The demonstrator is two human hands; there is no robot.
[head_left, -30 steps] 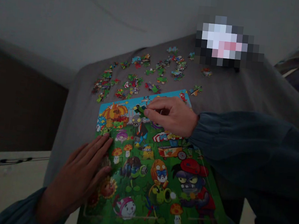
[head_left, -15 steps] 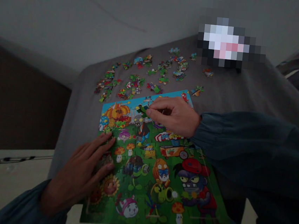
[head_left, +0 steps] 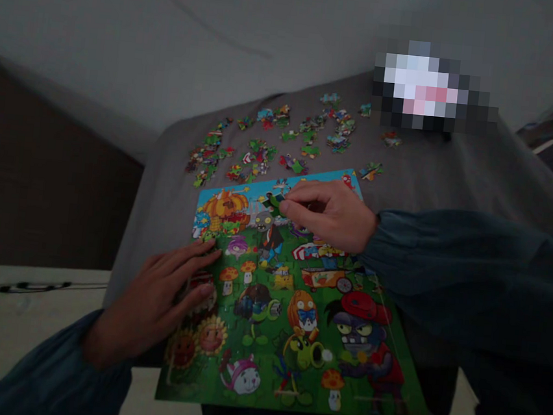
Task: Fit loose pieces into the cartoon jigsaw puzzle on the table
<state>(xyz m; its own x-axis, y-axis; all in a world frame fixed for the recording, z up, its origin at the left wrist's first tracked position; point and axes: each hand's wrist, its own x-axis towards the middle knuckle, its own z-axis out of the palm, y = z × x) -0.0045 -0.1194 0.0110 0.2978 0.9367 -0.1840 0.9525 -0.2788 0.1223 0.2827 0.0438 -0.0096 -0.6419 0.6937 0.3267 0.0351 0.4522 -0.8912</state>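
Observation:
A green cartoon jigsaw puzzle (head_left: pixel 272 351) lies in front of me, with a blue strip along its far edge. Over its upper part, my right hand (head_left: pixel 332 213) pinches a dark green puzzle piece (head_left: pixel 273 202) between thumb and fingers. Whether that piece touches the picture below I cannot tell. My left hand (head_left: pixel 155 297) rests on the puzzle's left edge, its fingers stretched out and holding nothing. The right hand hides part of the puzzle's upper right area.
Loose puzzle pieces (head_left: pixel 259 154) are scattered beyond the puzzle on a grey cloth surface (head_left: pixel 162 177). A blurred-out bright device (head_left: pixel 420 84) stands at the back right, before a pale wall (head_left: pixel 225 26). A dark cable (head_left: pixel 34 286) runs at the lower left.
The view has shifted slightly, so everything sits a little to the right. My right hand still pinches the piece over much the same spot, and the left hand stays on the edge.

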